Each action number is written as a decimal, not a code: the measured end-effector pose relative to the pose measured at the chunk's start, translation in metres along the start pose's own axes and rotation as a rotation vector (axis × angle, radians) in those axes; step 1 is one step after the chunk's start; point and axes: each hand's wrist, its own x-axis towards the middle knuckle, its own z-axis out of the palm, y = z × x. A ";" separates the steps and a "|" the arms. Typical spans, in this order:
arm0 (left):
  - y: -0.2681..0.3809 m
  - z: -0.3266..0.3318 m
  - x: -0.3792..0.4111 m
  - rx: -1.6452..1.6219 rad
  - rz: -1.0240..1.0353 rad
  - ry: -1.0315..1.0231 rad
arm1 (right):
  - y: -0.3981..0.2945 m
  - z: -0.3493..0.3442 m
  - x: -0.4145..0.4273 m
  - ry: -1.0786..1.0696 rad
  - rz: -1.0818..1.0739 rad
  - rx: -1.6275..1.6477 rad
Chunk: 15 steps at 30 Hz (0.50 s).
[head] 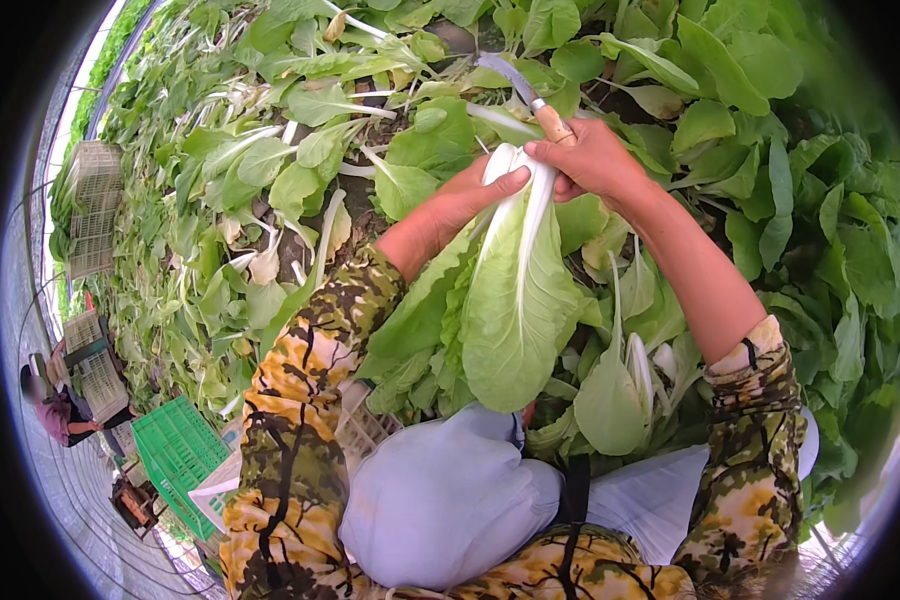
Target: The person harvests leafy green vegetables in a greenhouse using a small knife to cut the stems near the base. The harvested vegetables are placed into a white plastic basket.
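My left hand (472, 191) grips a head of leafy greens with white stalks (521, 300) near its base, the thumb lying over the stalks. The leaves hang down toward my knees. In my right hand (589, 161) is the wooden handle of a curved, serrated sickle (514, 79), its blade pointing up and left, away from the stalks. My right thumb and fingers also touch the white stalk base. The two hands are close together. The fingers of my left hand behind the head are hidden.
Cut and yellowed leaves (266, 259) litter the soil at left. Dense standing greens (817, 187) fill the right side. A green plastic crate (176, 450) stands lower left, with stacked pale crates (94, 210) farther off. Another person (60, 412) is by more crates at the far left.
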 end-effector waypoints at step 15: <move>0.002 -0.007 -0.012 -0.103 -0.091 0.151 | -0.006 -0.014 -0.013 0.162 -0.068 0.082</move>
